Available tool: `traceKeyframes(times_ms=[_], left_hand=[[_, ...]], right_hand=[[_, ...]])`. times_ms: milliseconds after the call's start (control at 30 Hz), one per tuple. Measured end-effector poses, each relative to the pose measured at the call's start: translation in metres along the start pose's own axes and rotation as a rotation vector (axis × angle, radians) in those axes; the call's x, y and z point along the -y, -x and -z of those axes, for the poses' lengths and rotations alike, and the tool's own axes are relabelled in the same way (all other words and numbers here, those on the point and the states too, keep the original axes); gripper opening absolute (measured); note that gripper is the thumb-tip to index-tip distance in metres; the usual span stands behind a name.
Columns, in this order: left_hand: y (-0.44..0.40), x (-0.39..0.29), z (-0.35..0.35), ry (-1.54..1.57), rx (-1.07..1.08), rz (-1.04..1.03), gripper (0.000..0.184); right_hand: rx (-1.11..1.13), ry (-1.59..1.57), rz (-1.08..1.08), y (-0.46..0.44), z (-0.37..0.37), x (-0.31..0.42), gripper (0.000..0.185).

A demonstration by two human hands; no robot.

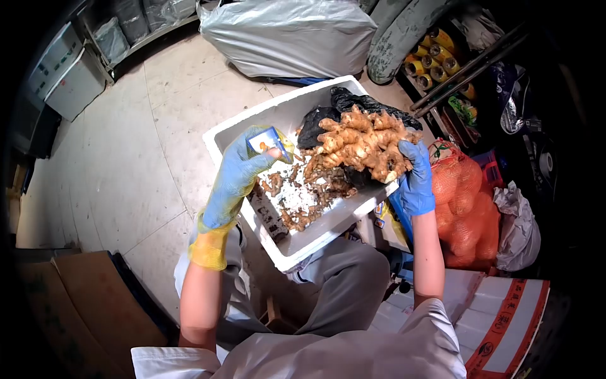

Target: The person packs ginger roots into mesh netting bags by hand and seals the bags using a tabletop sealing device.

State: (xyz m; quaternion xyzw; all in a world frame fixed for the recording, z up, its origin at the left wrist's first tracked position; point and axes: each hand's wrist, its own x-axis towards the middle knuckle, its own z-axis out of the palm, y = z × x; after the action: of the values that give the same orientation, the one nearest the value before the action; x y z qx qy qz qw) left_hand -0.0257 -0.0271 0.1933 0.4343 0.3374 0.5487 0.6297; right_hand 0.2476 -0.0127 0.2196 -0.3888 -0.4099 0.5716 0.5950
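Observation:
My right hand [415, 175], in a blue glove, grips a large knobbly piece of ginger root [363, 142] by its right side, above a white foam box [287, 260]. My left hand [247, 158] wears a blue glove with a yellow mesh layer over it. Its thumb and fingers are closed on a small flat blue-and-white piece [264, 141] whose kind I cannot make out. Inside the box, small ginger bits [297, 218] and dark crumbs lie below the hands. Black plastic [372, 104] lies at the box's far end, partly hidden by the ginger.
Right of the box stands an orange mesh sack [457, 205], with a white carton [499, 316] nearer me. A grey plastic-covered bulk [290, 38] stands beyond the box. Yellow rolls [435, 60] sit at upper right, and brown cardboard [95, 309] is at lower left.

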Motion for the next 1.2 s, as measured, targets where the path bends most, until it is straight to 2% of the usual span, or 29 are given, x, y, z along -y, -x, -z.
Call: traceKeyframes(times_ms=[100,200,233,333,400,500,567,633,667,700,800,867,933,1000,1033,1067,1100,1133,1167,1200], left_hand=[[0.002,0.005,-0.003,0.105,0.117,0.07,0.042],[0.002,0.007,-0.004,0.133,0.189,0.099,0.058],[0.002,0.008,0.0,0.05,0.205,0.182,0.065],[0.005,0.008,-0.006,0.055,0.189,0.176,0.074],[0.01,0.0,-0.012,0.239,0.237,0.13,0.081],[0.014,-0.01,-0.012,0.251,0.253,0.123,0.084],[0.013,-0.004,-0.011,0.227,0.282,0.129,0.084],[0.014,0.003,-0.015,0.207,0.238,0.138,0.083],[0.013,0.009,-0.013,0.217,0.169,0.144,0.07],[0.011,0.012,-0.012,0.219,0.165,0.147,0.07],[0.006,0.009,-0.013,0.213,0.077,0.187,0.044],[0.007,0.012,-0.012,0.241,0.073,0.201,0.043],[0.01,0.013,-0.011,0.269,0.064,0.212,0.042],[0.013,0.009,-0.015,0.292,0.175,0.276,0.036],[0.014,0.009,-0.015,0.299,0.162,0.274,0.036],[0.015,0.01,-0.016,0.196,0.268,0.333,0.031],[0.017,0.012,-0.018,0.093,0.376,0.394,0.026],[0.019,0.021,-0.019,0.097,0.369,0.403,0.026],[0.021,0.035,-0.018,0.034,0.524,0.304,0.029],[0.025,0.049,-0.018,-0.029,0.675,0.203,0.033]], right_hand=[[0.023,-0.071,0.03,0.007,-0.012,0.014,0.032],[0.043,-0.007,0.069,0.014,-0.024,0.014,0.035],[0.054,0.016,0.072,0.015,-0.027,0.013,0.036],[0.071,0.056,0.056,0.013,-0.026,0.003,0.037],[0.08,0.068,0.041,0.013,-0.031,0.003,0.035],[0.068,0.099,0.022,0.015,-0.043,0.004,0.033],[0.207,0.287,0.016,0.013,-0.044,0.0,0.032],[0.183,0.354,-0.031,0.018,-0.059,0.001,0.029],[0.177,0.34,-0.032,0.02,-0.063,0.0,0.029],[0.169,0.327,-0.033,0.021,-0.064,-0.002,0.029],[0.281,0.373,-0.16,0.033,-0.065,0.002,0.033],[0.327,0.4,-0.169,0.037,-0.062,0.003,0.031],[0.445,0.364,-0.072,0.034,-0.041,0.002,0.03],[0.424,0.013,-0.078,0.026,-0.009,-0.013,0.043],[0.448,-0.041,-0.08,0.018,-0.007,-0.019,0.047],[0.471,-0.095,-0.082,0.009,-0.005,-0.025,0.052],[0.308,0.127,-0.242,0.008,-0.001,-0.035,0.052],[0.401,0.203,-0.269,0.01,-0.017,-0.039,0.047],[0.493,0.276,-0.297,0.012,-0.037,-0.047,0.042],[0.621,0.271,-0.416,0.008,-0.046,-0.06,0.037]])
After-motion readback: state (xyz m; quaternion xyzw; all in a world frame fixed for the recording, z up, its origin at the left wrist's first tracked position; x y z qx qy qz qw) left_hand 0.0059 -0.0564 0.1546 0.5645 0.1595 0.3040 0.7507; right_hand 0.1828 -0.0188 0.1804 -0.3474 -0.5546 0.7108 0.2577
